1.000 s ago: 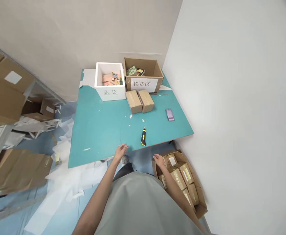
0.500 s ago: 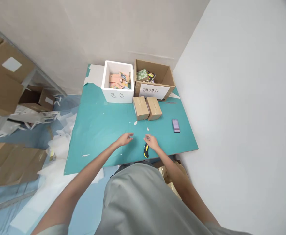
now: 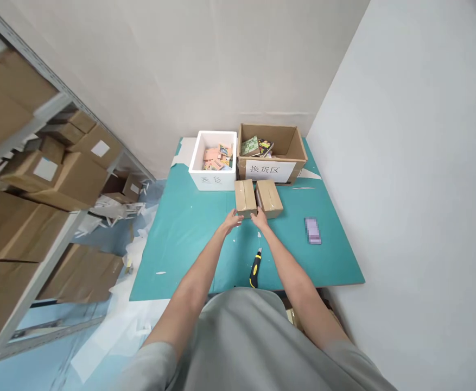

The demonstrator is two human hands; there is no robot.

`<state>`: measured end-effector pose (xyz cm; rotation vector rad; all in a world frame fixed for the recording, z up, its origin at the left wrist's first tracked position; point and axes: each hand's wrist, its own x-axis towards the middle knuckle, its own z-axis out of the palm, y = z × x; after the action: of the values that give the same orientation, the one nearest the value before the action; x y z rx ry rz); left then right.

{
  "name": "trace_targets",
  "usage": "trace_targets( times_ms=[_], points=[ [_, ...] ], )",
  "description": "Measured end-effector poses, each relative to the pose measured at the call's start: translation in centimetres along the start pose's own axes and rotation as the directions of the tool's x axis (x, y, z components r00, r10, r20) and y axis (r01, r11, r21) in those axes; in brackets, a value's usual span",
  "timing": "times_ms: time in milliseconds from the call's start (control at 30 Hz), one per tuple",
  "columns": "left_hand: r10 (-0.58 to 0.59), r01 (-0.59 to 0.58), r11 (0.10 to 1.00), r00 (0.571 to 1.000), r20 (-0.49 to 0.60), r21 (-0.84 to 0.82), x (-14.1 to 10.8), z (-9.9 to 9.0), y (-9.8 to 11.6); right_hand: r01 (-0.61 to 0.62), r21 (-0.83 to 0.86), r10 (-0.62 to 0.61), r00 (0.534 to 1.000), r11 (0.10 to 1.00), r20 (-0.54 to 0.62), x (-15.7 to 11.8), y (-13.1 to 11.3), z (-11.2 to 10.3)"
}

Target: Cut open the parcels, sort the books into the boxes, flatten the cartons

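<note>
Where the green table [image 3: 181, 233] is the clock dial, the cardboard box [image 3: 270, 171] stands toward one o'clock, the left small carton [image 3: 245, 194] just twelve-ward of centre. Half-curled, the left hand [image 3: 232, 219] at the carton's seven and right hand [image 3: 259, 218] at its five flank it; I cannot tell whether they grip. The utility knife [image 3: 255, 269] lies at six. Grasping seems in hand, calling for even pressure from both sides.

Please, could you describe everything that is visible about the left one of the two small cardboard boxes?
The left small cardboard box is brown and closed, with a lengthwise seam, apparently taped, on top. It sits flat on the green tabletop, in front of the labelled open carton, beside a second small box. The left hand is at its front-left corner, the right hand near its front-right; contact is unclear.
</note>
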<state>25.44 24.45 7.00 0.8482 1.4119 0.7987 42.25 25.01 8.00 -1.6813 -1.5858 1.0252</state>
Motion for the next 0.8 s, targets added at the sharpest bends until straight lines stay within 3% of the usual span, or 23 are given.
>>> trace_targets(
  times_ms=[133, 233, 367, 467, 533, 600, 667, 800],
  points=[
    [0.019, -0.019, 1.000, 0.998, -0.053, 0.005, -1.5, -0.5, 0.0, -0.093, 0.022, 0.093, 0.996, 0.995, -0.010, -2.3, -0.5, 1.1],
    [0.052, -0.049, 0.999, 0.991, -0.123, 0.020, -3.9, -1.6, -1.7, -0.137, 0.028, 0.136, 0.990, 0.990, 0.040, -6.3, 0.2, 2.7],
    [0.046, -0.033, 0.998, 0.973, -0.224, 0.061, -9.6, -4.7, -7.4, -0.155, 0.065, 0.136, 0.962, 0.986, 0.239, -13.8, 3.6, 4.6],
    [0.016, 0.016, 0.996, 0.934, -0.356, 0.087, -14.8, -6.5, -12.8, -0.185, 0.072, 0.160, 0.949, 0.980, 0.270, -16.7, 6.8, 3.5],
    [-0.040, 0.075, 0.995, 0.912, -0.409, 0.070, -17.5, -6.6, -15.6, -0.189, 0.045, 0.183, 0.976, 0.981, 0.117, -15.7, 8.5, 1.8],
    [-0.101, 0.122, 0.992, 0.916, -0.389, 0.030, -19.1, -5.8, -17.4, -0.166, 0.055, 0.166, 0.986, 0.985, 0.017, -12.8, 9.3, 0.1],
    [-0.121, 0.126, 0.992, 0.933, -0.340, -0.007, -19.6, -4.7, -18.1, -0.141, 0.085, 0.141, 0.990, 0.986, 0.003, -9.2, 9.2, -0.8],
    [-0.092, 0.080, 0.995, 0.955, -0.283, -0.056, -19.7, -2.9, -18.0, -0.056, 0.184, 0.034, 0.992, 0.981, 0.122, -4.2, 7.7, -0.4]
  ],
)
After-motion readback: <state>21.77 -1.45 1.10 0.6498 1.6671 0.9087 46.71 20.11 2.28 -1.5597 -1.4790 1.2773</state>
